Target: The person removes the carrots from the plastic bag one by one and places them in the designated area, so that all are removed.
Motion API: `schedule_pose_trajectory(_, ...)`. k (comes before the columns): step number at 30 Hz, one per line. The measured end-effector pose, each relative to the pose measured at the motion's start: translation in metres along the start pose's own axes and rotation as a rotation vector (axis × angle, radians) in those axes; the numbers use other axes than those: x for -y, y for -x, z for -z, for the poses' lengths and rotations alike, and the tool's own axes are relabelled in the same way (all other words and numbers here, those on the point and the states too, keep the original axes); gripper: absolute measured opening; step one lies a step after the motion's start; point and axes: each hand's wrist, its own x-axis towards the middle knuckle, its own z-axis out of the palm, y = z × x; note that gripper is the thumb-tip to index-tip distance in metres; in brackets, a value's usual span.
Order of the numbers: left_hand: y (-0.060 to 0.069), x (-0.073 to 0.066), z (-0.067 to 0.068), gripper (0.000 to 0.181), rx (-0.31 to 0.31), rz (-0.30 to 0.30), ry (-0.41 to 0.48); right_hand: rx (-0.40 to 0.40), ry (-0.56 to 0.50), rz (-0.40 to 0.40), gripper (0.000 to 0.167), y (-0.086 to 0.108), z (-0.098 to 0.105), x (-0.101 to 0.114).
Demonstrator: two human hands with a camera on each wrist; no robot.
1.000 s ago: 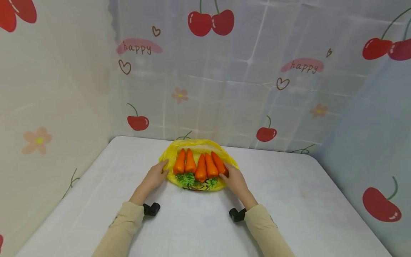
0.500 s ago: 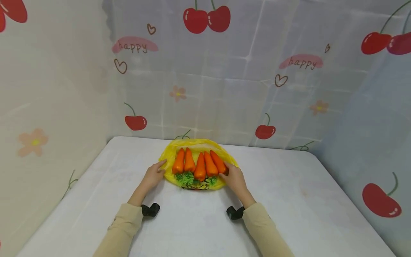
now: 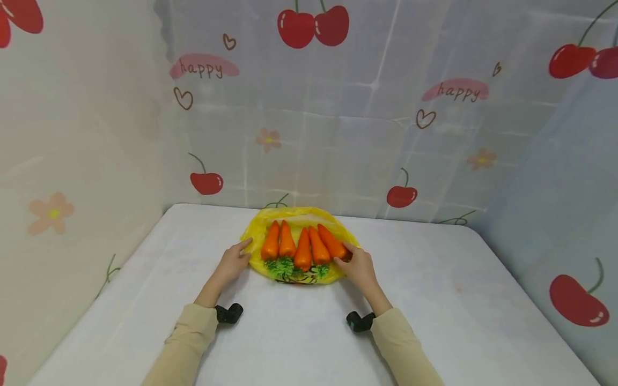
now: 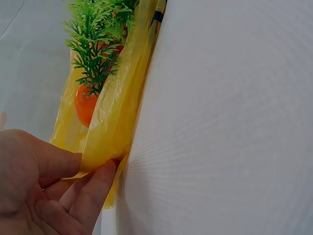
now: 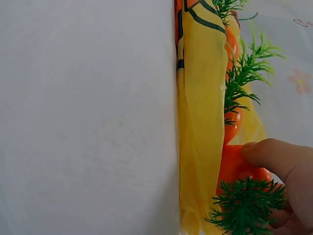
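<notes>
A yellow plastic bag (image 3: 309, 212) with dark print lies spread on the table, and several orange carrots with green tops rest on it in a row, tips pointing away. At its left edge, my left hand (image 3: 232, 264) pinches the thin film between thumb and fingers, as the left wrist view shows on the bag's fold (image 4: 115, 117). My right hand (image 3: 361, 267) grips the rightmost carrot (image 3: 331, 242) near its leafy end. In the right wrist view my thumb presses on that carrot (image 5: 233, 166), whose green top (image 5: 247, 208) hangs below; my other fingers are partly hidden.
A white cloth covers the table (image 3: 294, 332). Behind it hangs a curtain (image 3: 328, 150) printed with cherries, hearts and flowers, and similar sheets close off both sides. Each wrist carries a small black camera, such as the left one (image 3: 229, 313).
My right hand has shifted slightly right, and the rightmost carrot has moved and tilted further with it. The left hand stays at the bag's edge. The head view has shifted a little.
</notes>
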Motion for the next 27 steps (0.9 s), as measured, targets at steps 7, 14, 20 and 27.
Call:
schedule_pose_trajectory(7,-0.001,-0.001,-0.002,0.047,0.008,0.021,-0.005,0.019,-0.097,-0.019,0.051,0.008,0.013,-0.002)
schedule_pose_trajectory(14,-0.001,0.000,-0.003,0.047,0.005,0.015,-0.012,0.040,-0.220,0.000,0.053,0.010,0.033,0.006)
schedule_pose_trajectory(20,-0.001,0.000,-0.003,0.048,0.008,0.022,-0.009,-0.002,-0.283,0.029,0.053,0.009,0.060,0.005)
schedule_pose_trajectory(27,-0.002,0.001,-0.001,0.047,0.006,0.023,-0.011,-0.087,-0.272,-0.026,0.056,0.003,0.088,-0.017)
